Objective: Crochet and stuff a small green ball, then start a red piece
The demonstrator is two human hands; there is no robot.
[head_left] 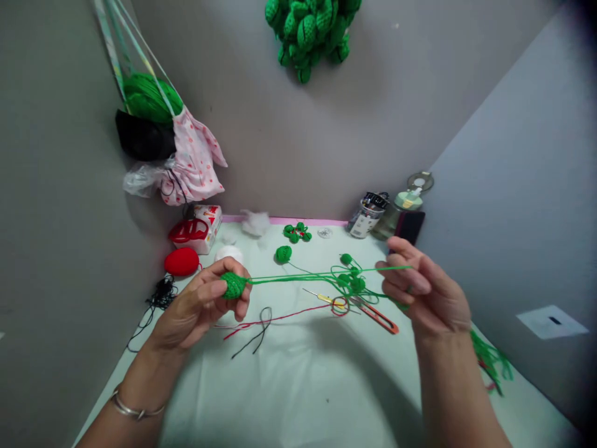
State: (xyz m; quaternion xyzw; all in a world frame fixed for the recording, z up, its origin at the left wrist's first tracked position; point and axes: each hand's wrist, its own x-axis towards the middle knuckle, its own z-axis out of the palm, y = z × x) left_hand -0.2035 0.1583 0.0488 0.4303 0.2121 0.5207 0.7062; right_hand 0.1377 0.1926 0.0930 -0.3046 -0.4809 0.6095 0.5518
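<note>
Pinched between the thumb and fingers of my left hand [200, 305] is a small green crocheted ball [234, 285]. Green yarn [298, 277] runs from it, stretched nearly level, to my right hand [420, 283]. The fingers of that hand are closed on the yarn, and a thin straight end juts past them. Whether a needle is there, I cannot tell. Beneath the strands lie several small green crocheted balls [357, 284], a crochet hook with a yellow handle [331, 300] and orange thread snips [377, 316]. Red yarn [289, 316] and a black strand [261, 333] lie below.
At the back left are a red yarn ball [181, 262], red scissors [189, 230] and a tissue pack [209, 230]. White stuffing [255, 223] and a green crocheted ring [297, 233] lie farther back. A jar [365, 218] stands back right. A pink bag [196, 162] hangs left.
</note>
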